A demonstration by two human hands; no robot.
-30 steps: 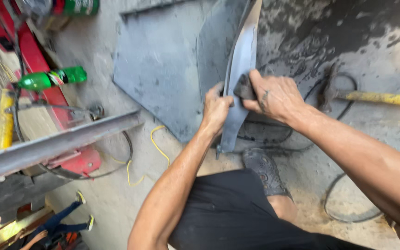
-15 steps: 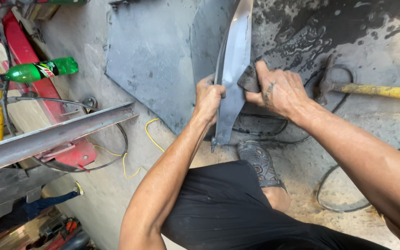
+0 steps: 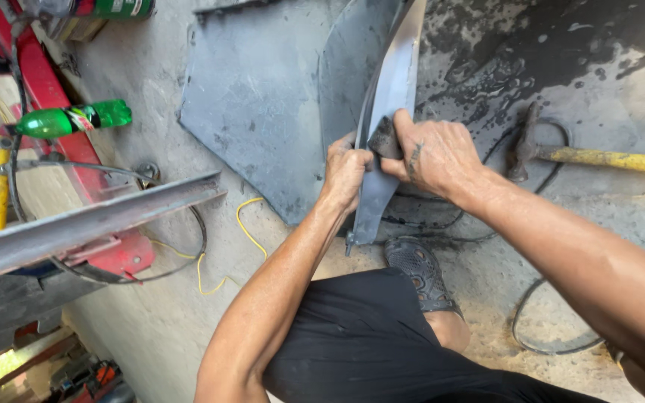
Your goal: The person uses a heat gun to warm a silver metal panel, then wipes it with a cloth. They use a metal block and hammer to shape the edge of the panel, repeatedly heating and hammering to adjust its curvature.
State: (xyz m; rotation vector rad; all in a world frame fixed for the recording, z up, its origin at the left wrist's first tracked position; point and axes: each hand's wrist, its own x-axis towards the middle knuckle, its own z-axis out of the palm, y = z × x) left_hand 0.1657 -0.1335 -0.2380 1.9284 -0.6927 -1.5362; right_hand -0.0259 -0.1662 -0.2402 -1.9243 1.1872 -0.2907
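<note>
Head view: both hands (image 3: 393,160) clenched on curved metal strip (image 3: 382,149) over stained concrete floor (image 3: 561,52).

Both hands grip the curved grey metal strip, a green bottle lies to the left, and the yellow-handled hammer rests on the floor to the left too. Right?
Not quite. In the head view the hammer lies right of the hands, not left. The left hand and right hand do grip the metal strip, and the green bottle is left.

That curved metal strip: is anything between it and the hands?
Nothing visible. Both the left hand and the right hand already grip the strip directly; the right also pinches a small dark pad against it.
</note>
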